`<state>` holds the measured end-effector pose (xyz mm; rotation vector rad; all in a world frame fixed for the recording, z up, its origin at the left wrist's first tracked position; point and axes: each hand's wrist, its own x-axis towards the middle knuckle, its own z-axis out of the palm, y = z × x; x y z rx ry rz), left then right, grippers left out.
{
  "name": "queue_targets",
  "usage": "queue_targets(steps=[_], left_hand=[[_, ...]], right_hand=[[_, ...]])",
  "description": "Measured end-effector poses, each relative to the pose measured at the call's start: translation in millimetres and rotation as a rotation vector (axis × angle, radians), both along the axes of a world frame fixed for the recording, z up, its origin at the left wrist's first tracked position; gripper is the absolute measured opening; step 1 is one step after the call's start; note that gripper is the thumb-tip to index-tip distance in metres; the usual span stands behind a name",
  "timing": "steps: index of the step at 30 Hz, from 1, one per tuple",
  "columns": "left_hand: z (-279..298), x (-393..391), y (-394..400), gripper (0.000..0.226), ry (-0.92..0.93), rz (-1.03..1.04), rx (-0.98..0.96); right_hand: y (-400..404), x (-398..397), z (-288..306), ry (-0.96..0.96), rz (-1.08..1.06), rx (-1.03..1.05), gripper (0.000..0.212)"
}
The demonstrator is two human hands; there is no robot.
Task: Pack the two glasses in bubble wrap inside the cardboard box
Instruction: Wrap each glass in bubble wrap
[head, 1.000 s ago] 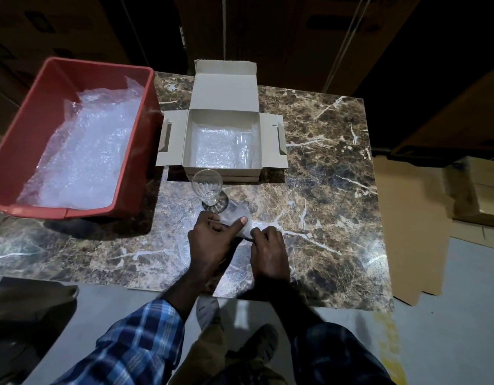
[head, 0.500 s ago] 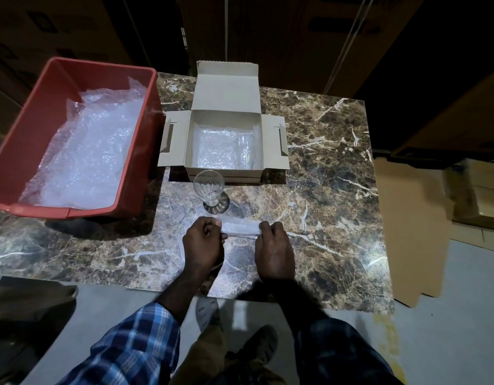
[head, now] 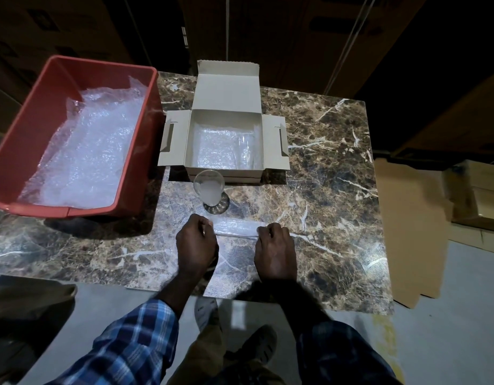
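Observation:
A clear stemmed glass [head: 209, 188] stands upright on the marble table, just in front of the open cardboard box [head: 226, 106]. Inside the box lies bubble wrap, and a second clear glass [head: 247, 147] shows faintly at its right side. Near the table's front edge a sheet of bubble wrap [head: 236, 227] is folded into a narrow strip. My left hand [head: 196, 244] pinches the strip's left end and my right hand [head: 275, 251] pinches its right end. More of the sheet lies flat under and between my wrists.
A red plastic bin [head: 59, 79] full of bubble wrap [head: 90, 154] sits on the table's left part. The marble table [head: 332, 168] has bare surface to the right of the box. Flat cardboard [head: 407, 229] and boxes lie on the floor at right.
My hands have spread apart along the bubble wrap strip, stretching the fold out sideways. The glass and the box have stayed put.

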<state>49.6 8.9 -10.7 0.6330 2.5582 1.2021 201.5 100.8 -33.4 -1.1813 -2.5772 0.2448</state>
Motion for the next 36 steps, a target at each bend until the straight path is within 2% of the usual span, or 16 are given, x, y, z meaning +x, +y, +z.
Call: queue_targets(steps=[4, 8, 12, 16, 22, 26, 29, 32, 36], left_hand=[[-4.0, -1.1, -3.4, 0.011, 0.166, -0.079, -0.065], [-11.1, -0.3, -11.3, 0.013, 0.401, -0.207, -0.121], [-18.5, -5.0, -14.1, 0.015, 0.554, -0.315, -0.139], [-14.9, -5.1, -11.8, 0.016, 0.521, -0.270, -0.170], [-13.3, -7.0, -15.5, 0.015, 0.414, -0.136, -0.154], [-7.8, -2.1, -21.3, 0.028, 0.650, -0.319, -0.062], [-15.9, 8.8, -21.9, 0.035, 0.645, -0.580, 0.017], [-35.8, 10.8, -29.3, 0.056, 0.589, -0.797, -0.110], [-38.7, 5.3, -37.9, 0.063, 0.584, -0.833, -0.272]], right_hand=[[-4.0, 0.3, 2.1, 0.069, 0.009, 0.028, 0.026], [-6.6, -9.3, 2.3, 0.157, 0.073, 0.114, 0.015], [-19.1, -22.2, -3.2, 0.113, 0.240, 0.017, 0.039], [-27.1, -26.6, -13.8, -0.068, 0.326, -0.170, 0.051], [-19.5, -13.9, -17.6, -0.083, 0.384, -0.282, 0.055], [-20.3, -18.0, -12.2, -0.086, 0.366, -0.319, 0.059], [-20.4, -17.6, -11.6, -0.078, 0.369, -0.335, 0.060], [-19.4, -18.6, -6.7, -0.076, 0.390, -0.315, 0.060], [-15.5, -4.4, -7.3, -0.089, 0.279, -0.227, 0.056]])
